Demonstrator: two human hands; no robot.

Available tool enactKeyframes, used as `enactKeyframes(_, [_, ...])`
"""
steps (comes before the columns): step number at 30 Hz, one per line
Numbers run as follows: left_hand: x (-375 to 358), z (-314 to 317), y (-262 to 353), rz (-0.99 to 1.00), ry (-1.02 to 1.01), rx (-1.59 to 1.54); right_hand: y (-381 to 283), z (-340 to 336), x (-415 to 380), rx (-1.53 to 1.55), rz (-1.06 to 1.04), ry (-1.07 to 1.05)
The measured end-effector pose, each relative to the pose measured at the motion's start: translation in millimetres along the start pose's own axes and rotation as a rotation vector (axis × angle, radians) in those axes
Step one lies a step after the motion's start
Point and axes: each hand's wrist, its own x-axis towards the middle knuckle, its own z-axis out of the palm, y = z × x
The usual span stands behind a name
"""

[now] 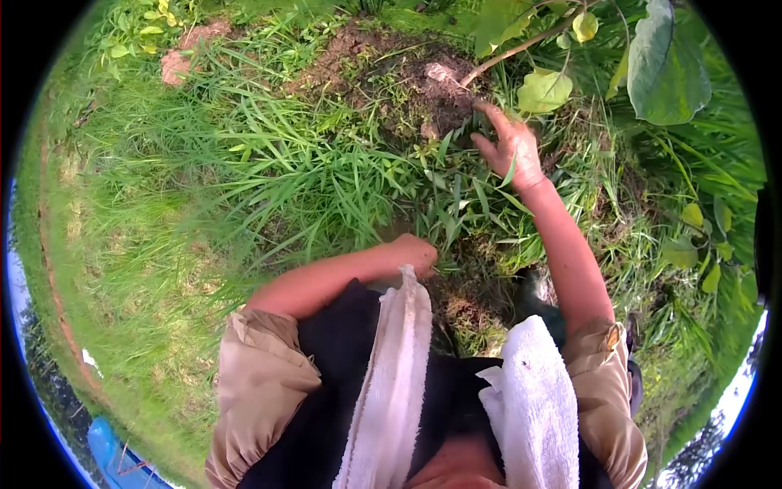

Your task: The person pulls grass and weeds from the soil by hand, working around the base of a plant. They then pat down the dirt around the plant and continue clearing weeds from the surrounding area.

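Observation:
My right hand [515, 149] reaches to the base of a leafy plant, its thumb and index finger spread apart. The index fingertip is at the edge of the dark soil mound [444, 110] around the plant's woody stem [509, 55]. Closer to my body, my left hand [414, 254] is curled into a fist beside the green grass [326, 175]. Its fingers are turned away, so whatever they may hold is hidden. Narrow-leaved weeds [456, 200] stand between the two hands.
Large leaves [668, 73] hang at the upper right, above my right arm. A white towel [395, 383] drapes from my neck down both sides of my chest. Reddish clods [186, 53] lie at the upper left. A blue object [110, 448] shows at the lower left edge.

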Motion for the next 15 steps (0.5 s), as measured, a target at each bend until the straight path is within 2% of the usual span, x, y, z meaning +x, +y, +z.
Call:
enactKeyframes(1, [5,9,-5,0.039,0.001,0.003,-20,5,-1,0.094,-0.030,-0.144])
enactKeyframes(2, [5,9,-4,0.027,0.023,0.003,-40,8,3,0.025,0.001,-0.416])
enactKeyframes(4, [2,6,0,-0.002,0.066,0.006,-47,44,3,-0.084,-0.104,-0.428])
enactKeyframes(6, [1,-2,1,-0.069,0.111,0.028,-57,58,13,-0.215,-0.025,-0.417])
enactKeyframes(8, [3,2,1,-0.110,0.190,0.063,-39,65,5,-0.071,-0.085,-0.381])
enactKeyframes(11, [1,-2,-9,-0.101,0.340,0.225,-35,40,-34,0.023,-0.077,-0.532])
enactKeyframes(12, [1,-5,-10,-0.084,0.474,0.225,-14,37,-50,0.089,-0.077,-0.615])
enactKeyframes(13, [1,-7,-12,-0.069,0.607,0.221,0,26,-62,0.076,-0.026,-0.542])
enactKeyframes(15, [-1,-17,-15,-0.065,0.806,0.259,37,3,-69,0.027,0.184,-0.204])
